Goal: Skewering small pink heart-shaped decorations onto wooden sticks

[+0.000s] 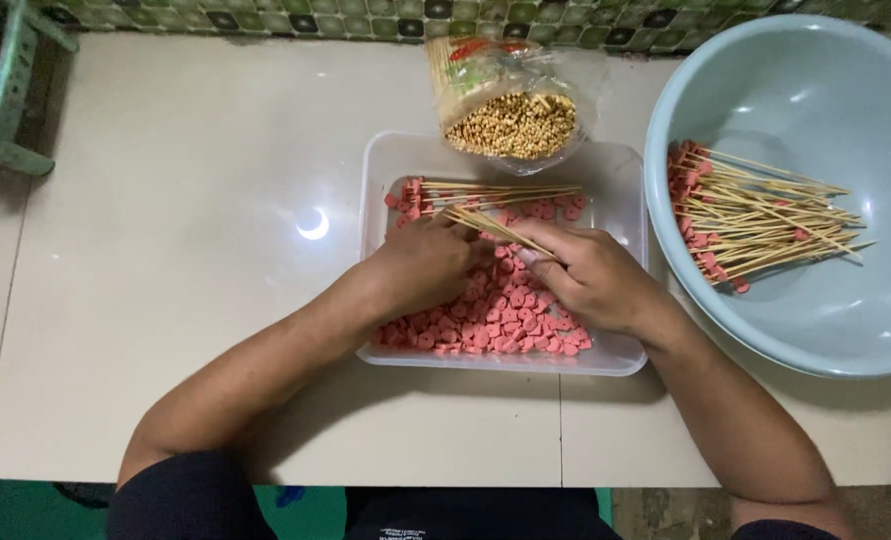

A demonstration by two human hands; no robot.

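Observation:
A clear plastic tray on the pale table holds many small pink heart-shaped pieces. Both my hands rest in it. My right hand grips a thin bamboo skewer that points up and left. My left hand sits at the skewer's tip with fingers curled among the pink pieces; what it pinches is hidden. Several skewers tipped with pink pieces lie along the tray's far side.
A light blue basin at the right holds a heap of loaded skewers. A clear bag of bare skewers leans on the tray's far edge. A green stool stands at far left. A tiled strip runs behind the table.

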